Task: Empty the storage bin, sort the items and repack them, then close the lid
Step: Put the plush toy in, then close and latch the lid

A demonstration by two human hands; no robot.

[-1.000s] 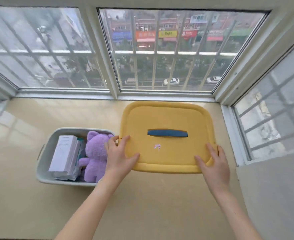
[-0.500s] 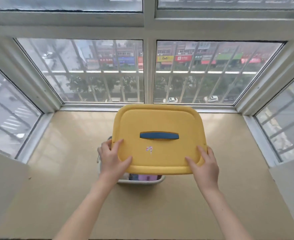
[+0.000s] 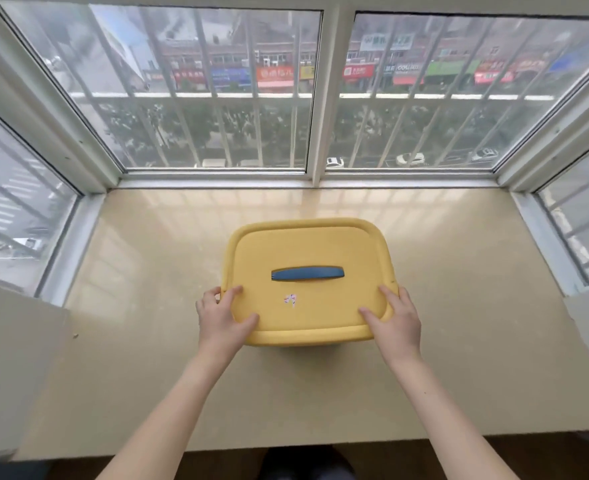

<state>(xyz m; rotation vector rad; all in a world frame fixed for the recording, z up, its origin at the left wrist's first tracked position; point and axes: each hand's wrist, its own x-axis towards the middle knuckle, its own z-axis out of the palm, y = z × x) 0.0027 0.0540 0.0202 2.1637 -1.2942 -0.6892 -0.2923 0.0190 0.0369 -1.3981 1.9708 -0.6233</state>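
In the head view we look down on a yellow lid [image 3: 306, 282], and we place everything else from it. It sits level over the beige ledge [image 3: 140, 358], with its long sides running left to right. It covers whatever stands beneath it. The storage bin is hidden from us, so we cannot tell whether the lid is pressed home on a rim. At the centre of the lid a blue handle [image 3: 307, 274] lies flat along the long axis. Just nearer to us than the handle, and a little to its left, is a small pink-and-white sticker [image 3: 290, 300].

Our left hand [image 3: 222, 318] grips the lid's near left corner. The thumb lies on top by the near edge, the forefinger lies on top further back, and the other fingers curl round the left edge. Our right hand [image 3: 395, 318] grips the near right corner in mirror fashion, with thumb and forefinger spread on the top surface. Its remaining fingers are out of our sight past the rim. Both forearms reach in from the near side of the lid.

Beyond the lid, past a stretch of ledge, stands a white-framed window [image 3: 315, 98] with metal bars [image 3: 256, 129] outside it. Through it we see shop signs [image 3: 274, 75] and cars [image 3: 410, 158] in a street below. Side panes flank the lid to left and right, well apart from it.
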